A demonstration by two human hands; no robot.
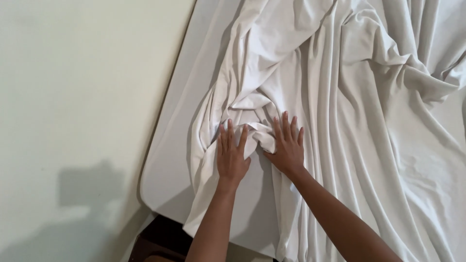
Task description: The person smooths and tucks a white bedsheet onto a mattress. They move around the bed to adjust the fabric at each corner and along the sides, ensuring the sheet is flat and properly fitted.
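Presently, item one: white sheet (340,121), rumpled in long folds across the mattress (167,160), its bunched edge near the mattress's left side. My left hand (231,155) and right hand (287,145) lie on that bunch, side by side, fingers spread flat and grasping nothing. Pale wall (73,97) borders the mattress's left edge.

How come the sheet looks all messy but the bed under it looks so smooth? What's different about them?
The white sheet is bunched into long folds and ridges; the mattress lies flat and smooth. The sheet is loose and drapes over the near edge; the mattress keeps a firm shape with a rounded corner. Both hands, left hand and right hand, press flat on the sheet, not on the bare mattress. Both things are white.
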